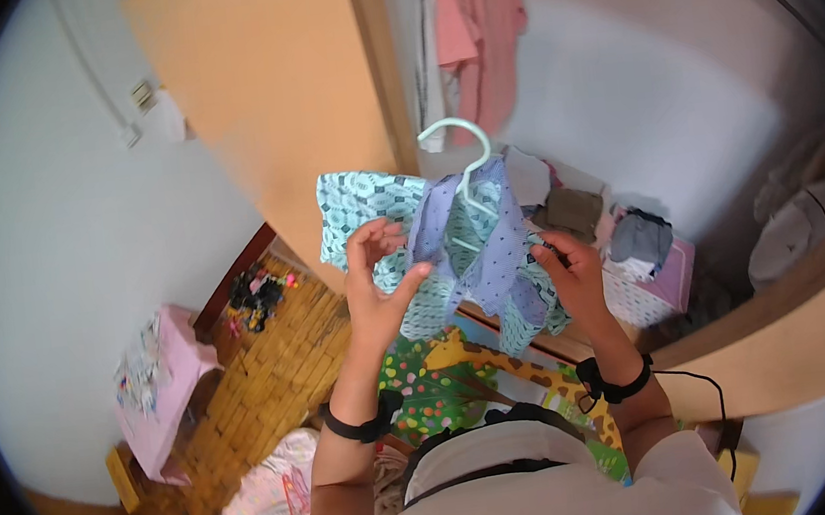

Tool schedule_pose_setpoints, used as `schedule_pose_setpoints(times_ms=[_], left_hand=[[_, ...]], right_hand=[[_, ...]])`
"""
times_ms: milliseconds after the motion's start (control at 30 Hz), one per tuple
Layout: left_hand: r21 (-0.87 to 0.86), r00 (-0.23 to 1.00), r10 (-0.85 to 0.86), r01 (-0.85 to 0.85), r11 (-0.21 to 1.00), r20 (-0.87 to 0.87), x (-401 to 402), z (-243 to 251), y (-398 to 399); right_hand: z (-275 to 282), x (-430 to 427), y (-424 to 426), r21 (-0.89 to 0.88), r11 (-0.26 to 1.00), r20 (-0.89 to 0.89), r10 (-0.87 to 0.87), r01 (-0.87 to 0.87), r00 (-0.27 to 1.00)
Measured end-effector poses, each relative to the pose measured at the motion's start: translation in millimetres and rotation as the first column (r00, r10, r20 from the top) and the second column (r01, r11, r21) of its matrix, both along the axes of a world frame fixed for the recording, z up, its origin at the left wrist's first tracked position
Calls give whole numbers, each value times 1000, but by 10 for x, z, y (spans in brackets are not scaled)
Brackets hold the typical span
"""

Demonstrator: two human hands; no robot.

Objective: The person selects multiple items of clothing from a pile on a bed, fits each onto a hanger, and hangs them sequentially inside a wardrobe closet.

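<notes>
A light green plastic hanger (480,146) sits inside a teal patterned shirt (365,198) with a blue dotted collar and placket. My left hand (383,283) is at the garment's left side, thumb and fingers spread apart, near the collar; whether it touches the cloth is hard to tell. On the other side, my right hand (571,263) pinches the shirt's edge between thumb and fingers. The hanger's hook points up above the collar, and its lower part is hidden by cloth.
An open wooden wardrobe door (273,83) stands behind. A pink shirt (484,39) hangs inside, above folded clothes (572,212) and a pink-lidded box (668,287). A pink-covered table (176,373) is at left. Below lies a giraffe-patterned mat (499,361).
</notes>
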State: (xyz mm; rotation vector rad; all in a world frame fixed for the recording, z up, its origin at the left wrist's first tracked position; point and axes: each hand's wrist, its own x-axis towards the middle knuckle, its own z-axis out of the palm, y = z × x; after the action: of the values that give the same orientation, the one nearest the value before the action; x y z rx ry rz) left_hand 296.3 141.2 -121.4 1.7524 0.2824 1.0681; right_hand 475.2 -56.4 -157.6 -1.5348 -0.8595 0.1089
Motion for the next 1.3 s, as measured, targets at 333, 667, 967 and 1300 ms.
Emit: schedule_pose_setpoints(times_ms=[333,667,967,1300], left_hand=[[185,947,-57,121,975,-317,893,218,154],[-680,779,-592,321,660,-206,1784,231,222],[-15,994,-100,101,995,53,2406,-50,-344],[208,890,-424,453,867,-167,2815,44,-657]], right_hand=[[-93,-41,-257,-114,969,76,-210,218,975],[-170,637,-563,-82,960,154,-253,268,955],[-59,1607,-849,-103,969,-258,-244,224,935],[702,2224,-162,537,842,-562,403,-53,722]])
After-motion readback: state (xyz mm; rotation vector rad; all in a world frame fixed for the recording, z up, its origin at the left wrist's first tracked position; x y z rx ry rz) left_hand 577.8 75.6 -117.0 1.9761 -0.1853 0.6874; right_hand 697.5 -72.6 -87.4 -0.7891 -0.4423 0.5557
